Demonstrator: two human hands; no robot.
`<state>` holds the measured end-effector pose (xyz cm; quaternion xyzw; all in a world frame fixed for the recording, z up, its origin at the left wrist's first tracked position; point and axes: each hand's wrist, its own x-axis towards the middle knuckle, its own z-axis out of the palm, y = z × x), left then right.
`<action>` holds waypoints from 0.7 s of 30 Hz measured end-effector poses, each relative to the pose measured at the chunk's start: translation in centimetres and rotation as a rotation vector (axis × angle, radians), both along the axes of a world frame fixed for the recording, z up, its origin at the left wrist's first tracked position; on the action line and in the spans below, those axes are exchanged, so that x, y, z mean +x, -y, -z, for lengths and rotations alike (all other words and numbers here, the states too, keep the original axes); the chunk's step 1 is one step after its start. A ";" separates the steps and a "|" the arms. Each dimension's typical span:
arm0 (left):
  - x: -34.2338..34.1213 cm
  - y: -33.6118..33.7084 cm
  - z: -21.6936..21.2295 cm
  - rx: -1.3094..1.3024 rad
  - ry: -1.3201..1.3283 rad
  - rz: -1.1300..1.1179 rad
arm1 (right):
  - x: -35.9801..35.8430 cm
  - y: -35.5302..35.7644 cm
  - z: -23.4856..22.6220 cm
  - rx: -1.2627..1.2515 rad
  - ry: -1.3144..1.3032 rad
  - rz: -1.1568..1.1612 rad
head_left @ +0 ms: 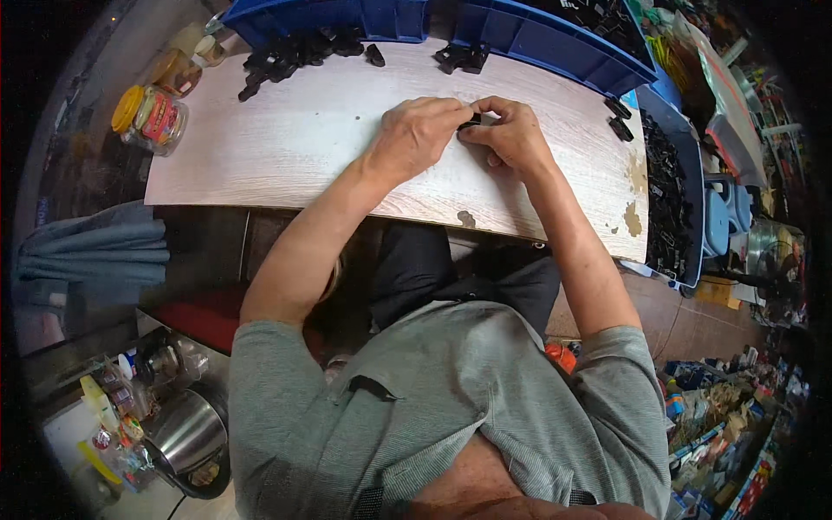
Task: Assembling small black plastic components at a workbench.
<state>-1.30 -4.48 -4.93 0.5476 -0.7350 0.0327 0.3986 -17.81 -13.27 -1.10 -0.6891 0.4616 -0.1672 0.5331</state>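
Both hands meet over the middle of the pale wood-grain board worktop (286,147), nearer its far edge than its near edge. The left hand (416,134) is curled, knuckles up, with its fingertips pinched onto a small black plastic part (469,122). The right hand (513,132) is likewise curled, its thumb and forefinger closed on the same part from the other side. The part sits between the two sets of fingertips, touching both and mostly covered by them; its exact shape cannot be told, nor whether it rests on the board or is held just above it.

Along the far edge of the worktop, towards the left corner, lies a loose heap of small black plastic pieces (290,56). A further pair of black pieces (461,57) lies at the far edge directly beyond the hands, well apart from them. Two black clips (619,118) lie at the far right corner.

A blue plastic crate (520,35) stands against the far edge. A second blue plastic tray filled with black parts (667,191) runs along the right edge. A clear jar with a yellow lid (149,119) stands at the left edge, touching the board. Brown worn patches (635,195) mark the surface at the near right corner.
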 end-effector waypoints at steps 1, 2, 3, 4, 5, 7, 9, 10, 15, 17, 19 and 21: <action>0.0 -0.1 0.2 -0.091 0.104 -0.008 | -0.1 0.1 0.1 0.014 0.025 -0.006; -0.1 -0.1 0.0 -0.095 0.098 0.007 | -0.3 0.1 0.2 0.010 0.020 0.010; 0.0 -0.4 -0.2 -0.005 0.132 -0.006 | -0.2 0.1 0.2 0.001 0.028 -0.001; 0.0 -0.7 -0.5 0.083 0.166 -0.019 | 0.0 0.2 0.2 -0.010 0.035 -0.011; -0.1 -0.9 -0.6 0.074 0.165 -0.003 | -0.1 0.3 -0.1 -0.030 0.001 -0.033; -0.3 -1.2 -0.6 0.081 0.137 -0.017 | -0.1 0.4 0.3 -0.025 0.027 -0.037; -0.6 -1.5 -0.9 0.027 0.100 -0.022 | -0.5 0.5 0.1 -0.017 0.029 -0.023; -0.7 -1.5 -1.0 -0.015 0.063 -0.041 | -0.7 0.7 0.4 0.016 0.074 -0.024; 0.1 -1.5 -0.6 -0.038 0.065 -0.248 | -2.2 1.5 0.1 0.132 0.076 0.200; 0.1 -1.7 -0.1 0.029 0.103 -0.305 | -4.1 3.4 -0.1 0.117 -0.004 0.322; -0.4 -1.6 -0.4 0.022 0.149 -0.310 | -7.4 7.6 1.8 -0.003 -0.002 0.474; -1.0 -1.0 -0.6 0.005 0.189 -0.301 | -12.5 12.3 2.8 -0.170 -0.124 0.611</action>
